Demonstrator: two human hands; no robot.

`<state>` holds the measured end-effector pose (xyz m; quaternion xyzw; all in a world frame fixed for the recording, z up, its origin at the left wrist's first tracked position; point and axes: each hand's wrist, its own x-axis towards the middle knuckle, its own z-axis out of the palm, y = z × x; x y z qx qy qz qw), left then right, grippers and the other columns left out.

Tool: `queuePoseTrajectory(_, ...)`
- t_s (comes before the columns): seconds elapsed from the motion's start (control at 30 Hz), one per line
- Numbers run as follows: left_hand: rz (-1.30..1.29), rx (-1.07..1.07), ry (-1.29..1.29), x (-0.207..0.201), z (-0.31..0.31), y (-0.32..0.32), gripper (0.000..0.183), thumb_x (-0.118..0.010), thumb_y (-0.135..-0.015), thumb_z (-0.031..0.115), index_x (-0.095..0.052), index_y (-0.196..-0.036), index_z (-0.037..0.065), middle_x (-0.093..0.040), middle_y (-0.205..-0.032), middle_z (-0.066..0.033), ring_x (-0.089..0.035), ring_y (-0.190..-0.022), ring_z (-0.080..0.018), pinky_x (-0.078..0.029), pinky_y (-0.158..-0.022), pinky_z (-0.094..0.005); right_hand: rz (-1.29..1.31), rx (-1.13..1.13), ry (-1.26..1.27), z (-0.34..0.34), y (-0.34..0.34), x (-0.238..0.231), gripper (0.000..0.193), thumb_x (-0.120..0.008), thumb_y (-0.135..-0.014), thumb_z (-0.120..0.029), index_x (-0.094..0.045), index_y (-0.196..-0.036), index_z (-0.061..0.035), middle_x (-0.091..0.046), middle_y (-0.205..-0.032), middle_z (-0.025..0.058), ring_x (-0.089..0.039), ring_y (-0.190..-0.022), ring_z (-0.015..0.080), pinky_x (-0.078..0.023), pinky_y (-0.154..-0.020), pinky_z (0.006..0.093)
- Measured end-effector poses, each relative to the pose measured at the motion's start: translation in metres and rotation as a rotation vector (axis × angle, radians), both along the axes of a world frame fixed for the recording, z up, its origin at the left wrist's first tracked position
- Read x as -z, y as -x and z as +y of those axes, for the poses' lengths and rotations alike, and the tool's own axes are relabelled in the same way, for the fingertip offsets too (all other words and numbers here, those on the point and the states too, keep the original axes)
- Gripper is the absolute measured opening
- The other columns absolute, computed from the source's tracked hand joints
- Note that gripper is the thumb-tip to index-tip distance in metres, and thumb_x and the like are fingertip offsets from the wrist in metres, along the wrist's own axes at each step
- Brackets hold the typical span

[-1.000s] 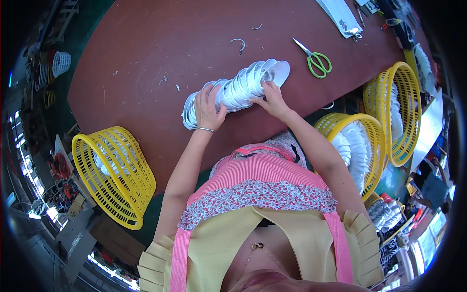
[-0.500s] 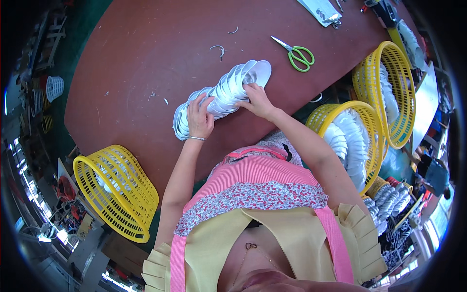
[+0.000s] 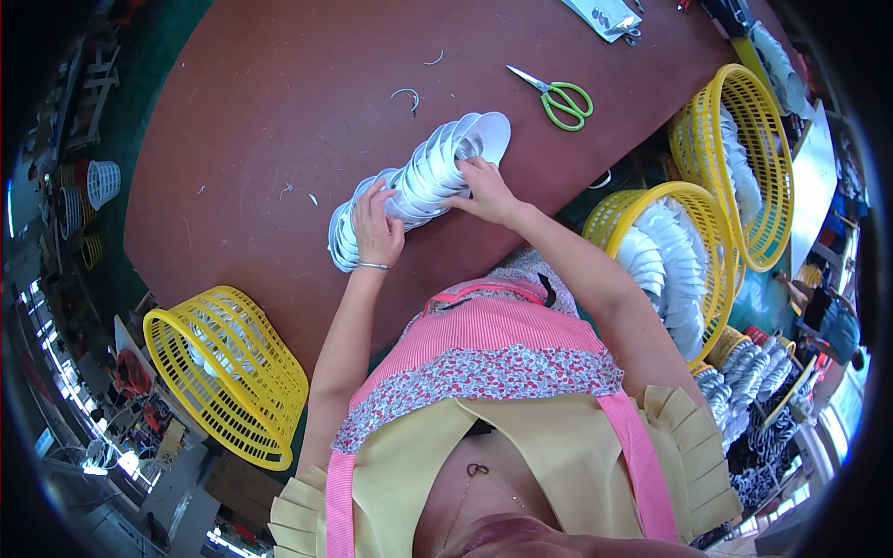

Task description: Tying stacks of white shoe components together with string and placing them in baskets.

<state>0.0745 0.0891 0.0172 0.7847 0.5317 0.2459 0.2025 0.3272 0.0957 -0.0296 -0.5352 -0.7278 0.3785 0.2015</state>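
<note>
A long stack of nested, curved white pieces lies slantwise on the reddish-brown table; their exact kind is unclear. My left hand curls over the stack's lower left part, fingers bent on its upper side. At the upper right end my right hand grips the end pieces, its thumb below and its fingers at the opening of the outermost piece. The wide rim of that piece flares up past my fingers. Green-handled scissors lie apart from both hands, beyond the stack to the right.
Thread or trimming scraps dot the table. A clipboard lies at the far right. A yellow basket stands at the left, two more at the right, the nearer yellow basket full of stacked white pieces. Another person is at the far right.
The table and its objects have shifted slightly in view. Both hands keep nearly the same places on the stack, with only small finger movement.
</note>
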Motion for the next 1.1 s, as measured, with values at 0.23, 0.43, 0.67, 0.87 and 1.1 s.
queuePoseTrajectory(0.23,-0.031,-0.084,-0.011,0.016,0.009,0.0,0.05,-0.053,-0.069,-0.001,-0.053,-0.119,0.004,-0.054,-0.128,-0.0196,-0.051,-0.119,-0.0392,-0.035,-0.103,-0.0478,-0.14,0.098,-0.165,-0.005,0.043,-0.025,0.092,-0.082,-0.061,-0.057,-0.052,-0.124,0.0023,-0.06,-0.116,0.0166,-0.05,-0.118,0.0312,-0.033,-0.098,0.0454)
queuePoseTrajectory(0.43,0.011,0.003,-0.018,0.03,0.013,-0.008,0.049,-0.059,-0.073,0.009,-0.055,-0.12,-0.003,-0.056,-0.125,-0.0234,-0.051,-0.12,-0.0408,-0.038,-0.104,-0.0495,-0.083,0.18,-0.153,-0.013,0.035,-0.008,0.067,-0.081,-0.066,-0.049,-0.062,-0.109,-0.0009,-0.064,-0.112,0.0186,-0.06,-0.105,0.0367,-0.042,-0.099,0.0454)
queuePoseTrajectory(0.67,-0.089,0.059,-0.043,0.033,-0.003,0.002,0.051,-0.047,-0.084,0.012,-0.045,-0.132,-0.008,-0.051,-0.131,-0.0255,-0.049,-0.122,-0.0423,-0.036,-0.107,-0.0488,-0.02,0.169,-0.209,-0.006,0.04,0.01,0.071,-0.085,-0.057,-0.049,-0.061,-0.108,-0.0069,-0.063,-0.1,0.0118,-0.06,-0.097,0.0294,-0.039,-0.093,0.0431)
queuePoseTrajectory(0.87,-0.04,-0.011,-0.044,0.045,-0.002,0.011,0.055,-0.041,-0.079,0.005,-0.043,-0.133,-0.007,-0.05,-0.133,-0.025,-0.049,-0.123,-0.0414,-0.036,-0.107,-0.0486,-0.008,0.273,-0.192,-0.006,-0.006,-0.025,0.073,-0.087,-0.054,-0.046,-0.061,-0.109,-0.0064,-0.063,-0.098,0.0124,-0.061,-0.095,0.03,-0.038,-0.092,0.0406)
queuePoseTrajectory(1.1,-0.031,0.033,-0.06,0.041,0.004,0.016,0.059,-0.04,-0.075,0.002,-0.044,-0.133,-0.007,-0.05,-0.131,-0.0245,-0.048,-0.122,-0.0416,-0.036,-0.107,-0.0494,-0.129,0.447,-0.41,0.026,-0.047,-0.029,0.07,-0.086,-0.055,-0.049,-0.06,-0.105,-0.0064,-0.062,-0.101,0.0132,-0.059,-0.098,0.0308,-0.04,-0.09,0.0424)
